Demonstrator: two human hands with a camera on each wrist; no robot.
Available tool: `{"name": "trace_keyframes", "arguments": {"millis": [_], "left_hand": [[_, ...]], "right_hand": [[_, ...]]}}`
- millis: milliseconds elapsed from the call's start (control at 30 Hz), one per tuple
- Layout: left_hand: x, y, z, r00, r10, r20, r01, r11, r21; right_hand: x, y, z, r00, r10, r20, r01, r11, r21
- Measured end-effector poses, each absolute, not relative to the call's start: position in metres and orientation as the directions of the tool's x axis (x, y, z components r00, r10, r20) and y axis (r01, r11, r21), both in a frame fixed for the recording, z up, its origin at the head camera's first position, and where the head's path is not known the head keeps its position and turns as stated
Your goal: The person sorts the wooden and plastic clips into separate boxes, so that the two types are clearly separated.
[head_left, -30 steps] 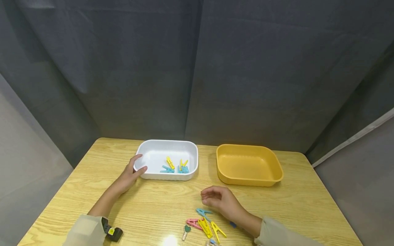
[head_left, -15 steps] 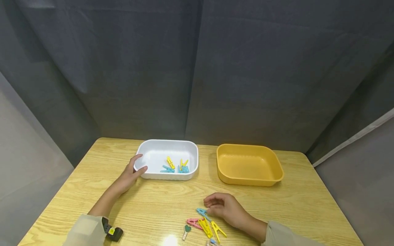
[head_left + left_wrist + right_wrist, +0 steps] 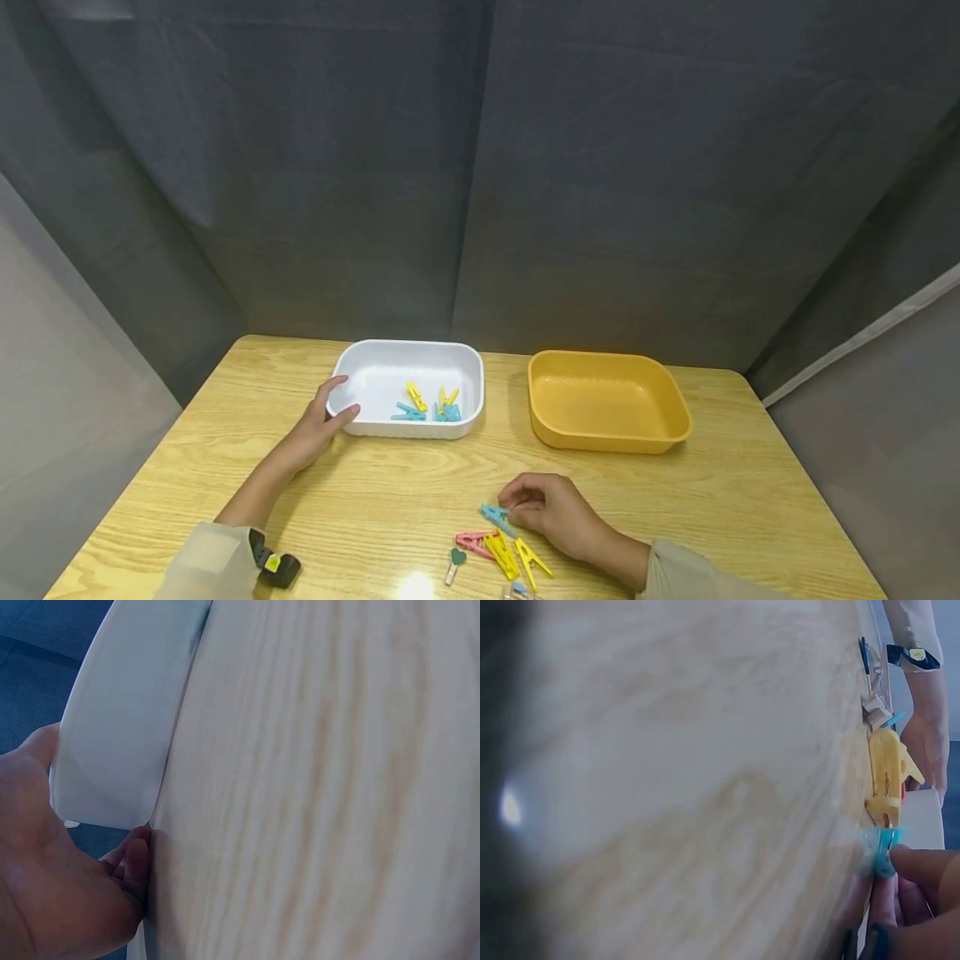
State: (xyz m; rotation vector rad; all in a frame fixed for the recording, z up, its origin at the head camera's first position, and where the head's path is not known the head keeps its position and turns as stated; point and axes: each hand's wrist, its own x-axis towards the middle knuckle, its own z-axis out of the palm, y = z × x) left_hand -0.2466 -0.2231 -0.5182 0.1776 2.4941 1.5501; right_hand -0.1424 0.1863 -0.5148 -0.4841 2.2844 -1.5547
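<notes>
At the near left corner of the white plastic basin (image 3: 405, 430), my left hand (image 3: 311, 429) grips the rim, thumb over the edge and fingers along the outer side; the left wrist view shows the basin's wall (image 3: 127, 712) by the palm. My right hand (image 3: 555, 512) pinches a blue clothespin (image 3: 495, 515) between thumb and fingers, low over the table. The right wrist view has the blue clothespin (image 3: 886, 853) at the thumb tip. Just nearer lie a pink clothespin (image 3: 472, 543) and two yellow clothespins (image 3: 500, 554).
Inside the white basin are several yellow and blue clothespins (image 3: 408, 412). A yellow basin (image 3: 607, 443) stands at the back right. A small clip with a green heart (image 3: 457, 557) and another small clip (image 3: 517, 592) lie near the front edge. A grey curtain (image 3: 480, 208) hangs behind the table.
My right hand has come down and nearer to the blue clothespin and taken hold of it; the clothespin has shifted slightly. My left hand stays on the white basin.
</notes>
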Motion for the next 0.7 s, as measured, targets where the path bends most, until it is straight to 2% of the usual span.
{"name": "trace_keyframes", "arguments": {"millis": [367,700], "left_hand": [[-0.248,-0.223,-0.520,-0.973,0.211,-0.094,0.009,0.442,0.897],[-0.248,-0.225,-0.522,-0.973,0.217,-0.075,0.029,0.443,0.896]], "right_hand": [[-0.144,0.188,-0.512,-0.909,-0.415,-0.037,-0.149,0.407,-0.901],[-0.149,0.186,-0.502,-0.923,-0.383,-0.040,-0.139,0.429,-0.892]]}}
